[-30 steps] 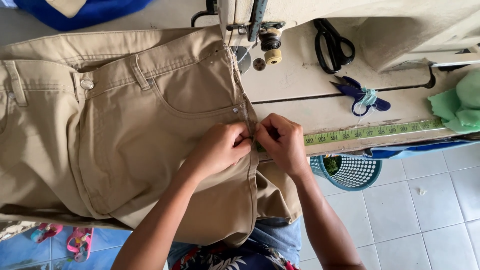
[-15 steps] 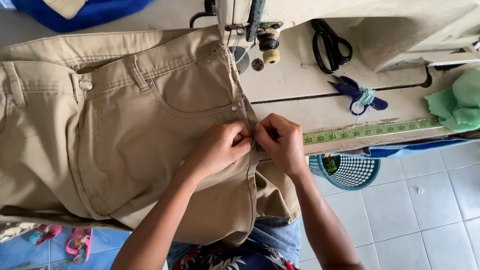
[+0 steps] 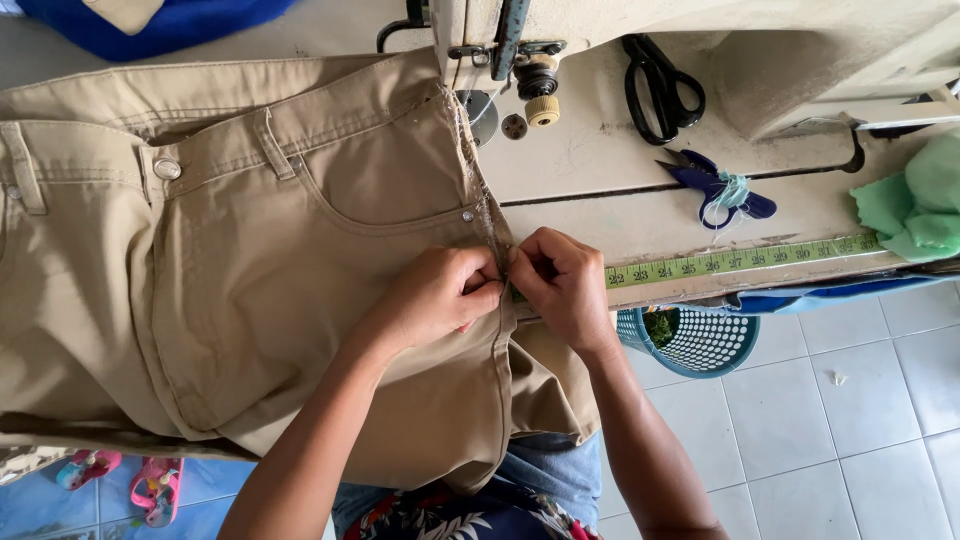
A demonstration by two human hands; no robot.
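Two bare hands pinch the side seam of khaki trousers (image 3: 250, 280) at a sewing counter (image 3: 600, 165).

The left hand (image 3: 435, 300) and right hand (image 3: 562, 285) meet, each grip closed on the seam, fingertips nearly touching. The trousers spread away to the left. Just right lies a yellow tape measure (image 3: 740, 260); beyond it, blue snips (image 3: 715, 185) and black scissors (image 3: 660, 90). Above the grip stands the sewing machine (image 3: 500, 45).
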